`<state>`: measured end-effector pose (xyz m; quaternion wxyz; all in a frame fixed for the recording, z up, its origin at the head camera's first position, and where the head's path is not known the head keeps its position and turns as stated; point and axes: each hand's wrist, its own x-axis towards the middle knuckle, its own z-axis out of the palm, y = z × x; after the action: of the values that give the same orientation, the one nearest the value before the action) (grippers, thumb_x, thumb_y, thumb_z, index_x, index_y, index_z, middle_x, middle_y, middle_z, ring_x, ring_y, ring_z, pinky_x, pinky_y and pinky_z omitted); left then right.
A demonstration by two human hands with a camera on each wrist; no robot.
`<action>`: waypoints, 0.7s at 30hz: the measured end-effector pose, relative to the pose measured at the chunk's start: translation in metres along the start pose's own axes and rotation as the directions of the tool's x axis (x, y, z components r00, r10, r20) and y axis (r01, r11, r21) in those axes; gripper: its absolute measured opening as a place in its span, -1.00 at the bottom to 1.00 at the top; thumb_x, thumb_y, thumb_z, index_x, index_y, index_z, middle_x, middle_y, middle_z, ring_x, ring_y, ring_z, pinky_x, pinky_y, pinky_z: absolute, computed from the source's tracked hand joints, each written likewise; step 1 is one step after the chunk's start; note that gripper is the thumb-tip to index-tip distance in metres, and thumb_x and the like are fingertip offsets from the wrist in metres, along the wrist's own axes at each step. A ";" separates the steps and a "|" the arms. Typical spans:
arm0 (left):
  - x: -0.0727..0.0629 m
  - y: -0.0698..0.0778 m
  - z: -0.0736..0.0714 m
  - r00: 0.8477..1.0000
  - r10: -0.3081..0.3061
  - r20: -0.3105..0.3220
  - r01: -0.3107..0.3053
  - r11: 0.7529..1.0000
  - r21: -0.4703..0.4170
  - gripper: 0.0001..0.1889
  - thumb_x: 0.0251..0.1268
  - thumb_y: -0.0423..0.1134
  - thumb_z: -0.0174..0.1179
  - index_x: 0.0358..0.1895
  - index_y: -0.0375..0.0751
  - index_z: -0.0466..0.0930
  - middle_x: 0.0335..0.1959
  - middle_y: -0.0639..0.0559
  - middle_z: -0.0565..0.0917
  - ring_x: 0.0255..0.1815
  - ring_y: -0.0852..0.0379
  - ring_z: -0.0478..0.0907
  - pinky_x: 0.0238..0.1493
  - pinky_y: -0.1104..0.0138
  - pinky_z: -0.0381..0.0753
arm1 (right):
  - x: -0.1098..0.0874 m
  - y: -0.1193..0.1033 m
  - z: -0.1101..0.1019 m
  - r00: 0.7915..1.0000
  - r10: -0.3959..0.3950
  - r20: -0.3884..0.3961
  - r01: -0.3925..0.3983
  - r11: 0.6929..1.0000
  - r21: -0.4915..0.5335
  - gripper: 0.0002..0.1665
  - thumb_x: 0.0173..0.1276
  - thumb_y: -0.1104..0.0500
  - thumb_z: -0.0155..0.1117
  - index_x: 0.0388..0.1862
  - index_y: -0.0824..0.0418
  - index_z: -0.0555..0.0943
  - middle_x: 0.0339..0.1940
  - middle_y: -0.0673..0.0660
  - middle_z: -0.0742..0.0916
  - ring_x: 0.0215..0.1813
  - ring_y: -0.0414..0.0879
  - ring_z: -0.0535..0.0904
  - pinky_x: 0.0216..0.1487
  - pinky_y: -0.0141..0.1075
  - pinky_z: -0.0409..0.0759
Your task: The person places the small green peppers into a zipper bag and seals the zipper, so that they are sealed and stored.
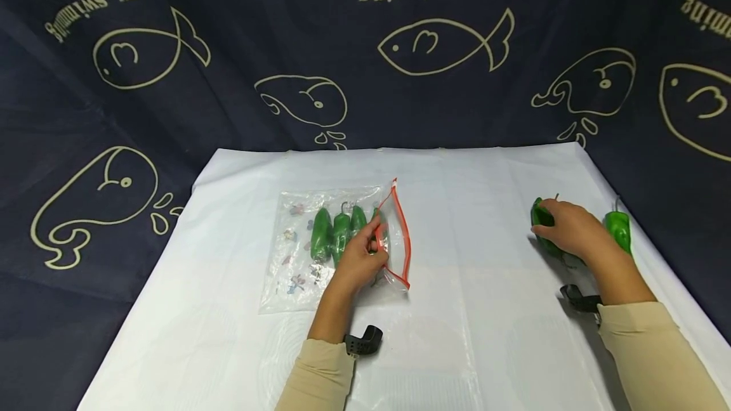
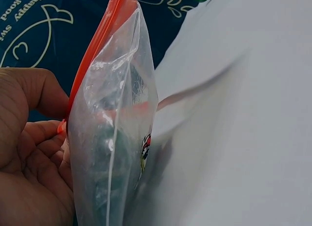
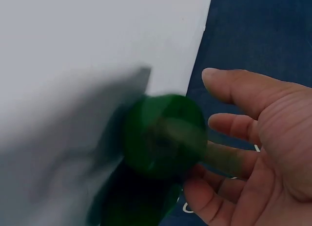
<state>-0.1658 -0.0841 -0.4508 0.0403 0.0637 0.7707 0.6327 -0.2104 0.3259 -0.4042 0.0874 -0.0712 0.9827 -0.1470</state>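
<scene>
My left hand [image 1: 361, 259] pinches the near side of a clear zip bag [image 1: 280, 284] at its red zip edge [image 2: 92, 50]. The bag lies flat, its mouth gaping to the right. Inside are several green peppers [image 1: 322, 235], partly covered by the hand. Over on the right, my right hand [image 1: 568, 227] reaches down at another green pepper [image 1: 538, 215]. In the right wrist view this pepper [image 3: 161, 138] is blurred and seen end-on, the fingertips overlapping its side and the thumb apart from it. A second pepper [image 3: 139, 204] shows below it.
One more green pepper [image 1: 619, 228] lies near the right table edge, beyond my right forearm. A white cloth [image 1: 457, 208] covers the table. Behind it hangs a dark curtain [image 1: 354, 113] with fish and whale drawings.
</scene>
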 end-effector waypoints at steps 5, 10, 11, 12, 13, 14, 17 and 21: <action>-0.001 0.000 -0.001 1.000 0.003 0.001 -0.003 1.000 0.012 -0.17 -0.01 -0.51 0.09 0.51 -0.28 0.22 -0.26 -0.01 0.54 -0.34 0.20 0.39 -0.39 0.47 0.44 | 0.003 0.000 0.004 0.999 -0.032 -0.006 0.032 0.999 -0.017 -0.18 0.34 0.07 0.32 0.36 0.58 0.28 0.27 0.64 0.39 0.24 0.57 0.31 0.14 0.34 0.34; -0.002 0.001 -0.001 1.000 -0.009 -0.005 0.009 1.000 0.014 -0.16 -0.02 -0.51 0.09 0.51 -0.25 0.23 -0.26 0.02 0.54 -0.34 0.19 0.39 -0.39 0.47 0.44 | 0.001 -0.001 0.008 0.998 -0.048 -0.029 0.046 0.996 -0.077 -0.19 0.31 0.09 0.35 0.36 0.55 0.30 0.25 0.63 0.42 0.20 0.55 0.36 0.10 0.34 0.38; -0.002 0.000 0.000 1.000 -0.013 -0.006 0.014 1.000 0.016 -0.16 -0.02 -0.51 0.09 0.51 -0.25 0.24 -0.29 0.03 0.52 -0.34 0.19 0.39 -0.40 0.47 0.44 | 0.001 -0.002 0.009 0.998 -0.054 -0.029 0.051 0.994 -0.095 -0.19 0.30 0.11 0.36 0.36 0.54 0.31 0.24 0.63 0.44 0.19 0.55 0.38 0.08 0.33 0.39; -0.003 0.000 0.000 1.000 -0.015 -0.006 0.015 1.000 0.015 -0.16 -0.03 -0.51 0.09 0.51 -0.25 0.24 -0.31 0.03 0.51 -0.35 0.19 0.38 -0.40 0.46 0.44 | 0.001 -0.003 0.010 0.998 -0.057 -0.029 0.053 0.992 -0.111 -0.19 0.29 0.12 0.37 0.36 0.54 0.31 0.22 0.63 0.45 0.17 0.54 0.40 0.07 0.33 0.40; -0.003 0.000 0.000 1.000 -0.018 -0.008 0.018 1.000 0.016 -0.16 -0.03 -0.51 0.09 0.51 -0.24 0.24 -0.33 0.03 0.49 -0.35 0.19 0.38 -0.40 0.47 0.44 | 0.000 -0.003 0.012 0.998 -0.059 -0.030 0.055 0.991 -0.125 -0.20 0.29 0.13 0.37 0.36 0.54 0.31 0.21 0.63 0.46 0.16 0.53 0.41 0.06 0.32 0.41; -0.003 0.000 0.000 1.000 -0.020 -0.008 0.020 1.000 0.013 -0.16 -0.03 -0.51 0.09 0.51 -0.24 0.24 -0.33 0.03 0.48 -0.35 0.19 0.38 -0.40 0.47 0.44 | 0.000 -0.004 0.012 0.997 -0.062 -0.033 0.057 0.989 -0.137 -0.20 0.28 0.15 0.38 0.35 0.55 0.32 0.19 0.62 0.47 0.15 0.53 0.43 0.06 0.31 0.42; -0.003 -0.001 0.001 1.000 -0.014 -0.012 0.014 1.000 0.004 -0.16 -0.04 -0.52 0.08 0.51 -0.25 0.24 -0.21 -0.03 0.57 -0.35 0.19 0.39 -0.40 0.47 0.45 | 0.000 -0.006 0.014 0.997 -0.064 -0.051 0.055 0.985 -0.164 -0.22 0.25 0.18 0.39 0.32 0.57 0.34 0.15 0.61 0.49 0.11 0.51 0.46 0.05 0.29 0.44; -0.002 -0.002 0.002 1.000 -0.005 -0.019 0.005 1.000 -0.002 -0.16 -0.04 -0.53 0.07 0.51 -0.25 0.24 -0.09 -0.11 0.60 -0.35 0.19 0.39 -0.40 0.48 0.45 | 0.001 -0.007 0.013 0.997 -0.054 -0.056 0.044 0.985 -0.169 -0.21 0.23 0.19 0.42 0.32 0.57 0.34 0.14 0.59 0.50 0.11 0.50 0.46 0.04 0.29 0.44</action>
<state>-0.1639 -0.0826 -0.4528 0.0349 0.0556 0.7705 0.6341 -0.2083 0.3150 -0.4147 0.0478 -0.0982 0.9917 -0.0678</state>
